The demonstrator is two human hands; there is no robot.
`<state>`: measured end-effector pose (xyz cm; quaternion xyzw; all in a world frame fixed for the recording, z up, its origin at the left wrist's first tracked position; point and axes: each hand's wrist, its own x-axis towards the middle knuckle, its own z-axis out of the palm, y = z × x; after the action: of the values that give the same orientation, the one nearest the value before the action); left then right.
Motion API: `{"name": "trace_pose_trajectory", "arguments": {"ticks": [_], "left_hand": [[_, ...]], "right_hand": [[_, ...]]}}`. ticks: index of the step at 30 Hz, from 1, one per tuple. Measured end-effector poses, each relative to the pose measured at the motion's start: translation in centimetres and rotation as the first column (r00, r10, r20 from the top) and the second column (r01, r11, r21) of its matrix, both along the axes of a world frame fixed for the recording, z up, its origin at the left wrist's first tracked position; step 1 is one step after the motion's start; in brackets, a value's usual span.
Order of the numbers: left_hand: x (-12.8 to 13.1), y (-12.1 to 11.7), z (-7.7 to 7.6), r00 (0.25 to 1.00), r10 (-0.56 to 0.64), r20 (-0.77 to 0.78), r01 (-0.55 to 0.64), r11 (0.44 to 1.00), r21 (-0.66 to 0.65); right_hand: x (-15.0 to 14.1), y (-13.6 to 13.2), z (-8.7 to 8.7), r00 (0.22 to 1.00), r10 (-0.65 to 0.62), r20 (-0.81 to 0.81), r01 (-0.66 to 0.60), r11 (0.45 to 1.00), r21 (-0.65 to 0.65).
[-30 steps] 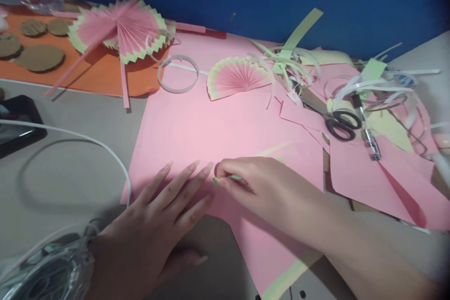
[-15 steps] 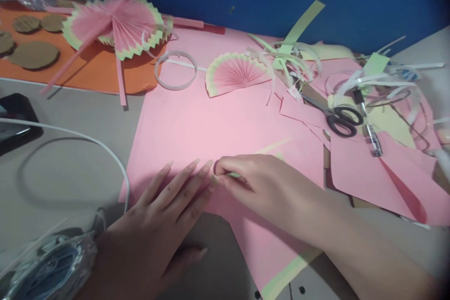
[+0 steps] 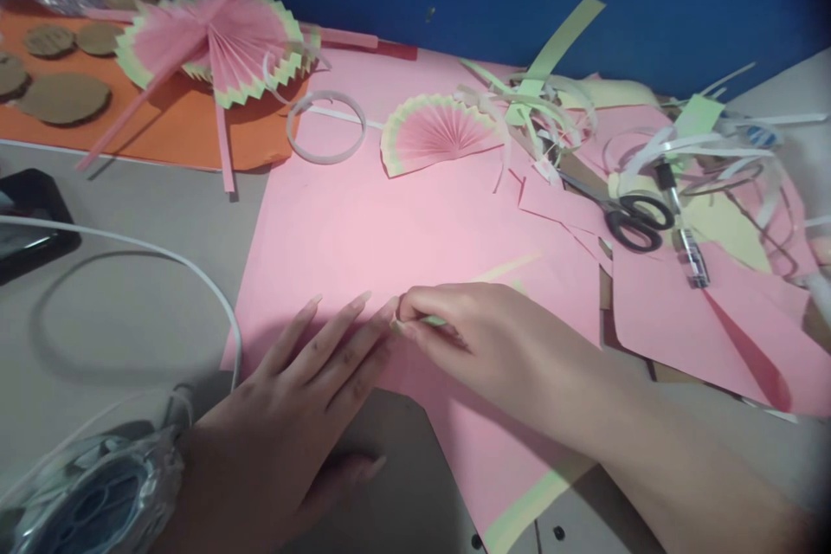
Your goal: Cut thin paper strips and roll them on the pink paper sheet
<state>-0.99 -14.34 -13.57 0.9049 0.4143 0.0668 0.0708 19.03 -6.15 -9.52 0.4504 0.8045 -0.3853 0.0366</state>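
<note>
My left hand (image 3: 325,389) lies with fingers spread, pressing down on pink paper. Right beside its fingertips, my right hand (image 3: 486,346) pinches the edge of a pink paper strip with a green-and-yellow border (image 3: 499,485); a little green shows between thumb and curled fingers. That strip runs under my right wrist toward the front, and my hands hide much of it. Beneath lies a large pink sheet (image 3: 338,225). Just beyond my hands is a pleated pink paper fan (image 3: 441,138) with a green and yellow rim, and a tape ring (image 3: 326,127) sits left of it.
Scissors (image 3: 640,223), a marker (image 3: 685,234) and tangled paper strips (image 3: 551,112) lie to the right. A larger pleated fan (image 3: 253,43) and cardboard discs (image 3: 65,98) rest on orange paper (image 3: 162,143) at back left. A white cable (image 3: 175,260) loops near a phone (image 3: 32,225).
Almost nothing differs. The fingers of my left hand have shifted slightly against my right hand's pinch, and the view has moved a touch.
</note>
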Motion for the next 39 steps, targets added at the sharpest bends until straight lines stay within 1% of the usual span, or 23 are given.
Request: {"name": "trace_pose_trajectory", "arguments": {"ticks": [5, 11, 15, 21, 25, 29, 32, 34, 37, 39], "left_hand": [[-0.1, 0.1, 0.0, 1.000, -0.012, -0.028, 0.012, 1.000, -0.008], [-0.3, -0.2, -0.1, 1.000, -0.003, 0.004, 0.003, 0.999, 0.033], [-0.2, -0.1, -0.2, 1.000, 0.005, 0.003, -0.005, 1.000, 0.015], [0.0, 0.2, 0.0, 1.000, 0.008, -0.004, -0.008, 1.000, -0.009], [0.1, 0.3, 0.1, 1.000, 0.019, 0.020, -0.020, 0.999, 0.036], [0.2, 0.4, 0.0, 1.000, -0.007, 0.023, 0.006, 0.999, 0.044], [0.2, 0.5, 0.0, 1.000, -0.026, 0.004, 0.026, 0.999, 0.041], [0.2, 0.6, -0.1, 1.000, -0.025, 0.005, 0.024, 0.998, 0.058], [0.3, 0.6, -0.3, 1.000, -0.015, 0.012, 0.014, 0.996, 0.087], [0.3, 0.5, -0.4, 1.000, -0.019, 0.004, 0.019, 0.995, 0.099]], "right_hand": [[0.1, -0.1, -0.1, 1.000, 0.007, -0.016, -0.006, 1.000, 0.008], [0.1, -0.1, 0.0, 1.000, 0.014, -0.010, -0.014, 1.000, 0.017], [0.0, 0.0, 0.0, 1.000, 0.018, 0.005, -0.018, 1.000, 0.015], [0.1, -0.1, -0.1, 0.999, 0.015, 0.040, -0.016, 0.999, 0.031], [-0.1, 0.0, 0.5, 0.998, -0.002, 0.066, 0.000, 1.000, 0.027], [-0.4, 0.6, 1.6, 0.996, -0.008, 0.085, 0.012, 0.999, -0.041], [-0.5, 1.1, 2.3, 0.992, 0.048, 0.119, -0.044, 0.998, -0.037], [-0.7, 1.5, 2.7, 0.981, 0.128, 0.147, -0.130, 0.991, 0.005], [-1.1, 2.0, 3.1, 0.945, 0.255, 0.203, -0.271, 0.961, 0.059], [-1.6, 2.4, 3.5, 0.917, 0.307, 0.253, -0.333, 0.941, 0.063]]}}
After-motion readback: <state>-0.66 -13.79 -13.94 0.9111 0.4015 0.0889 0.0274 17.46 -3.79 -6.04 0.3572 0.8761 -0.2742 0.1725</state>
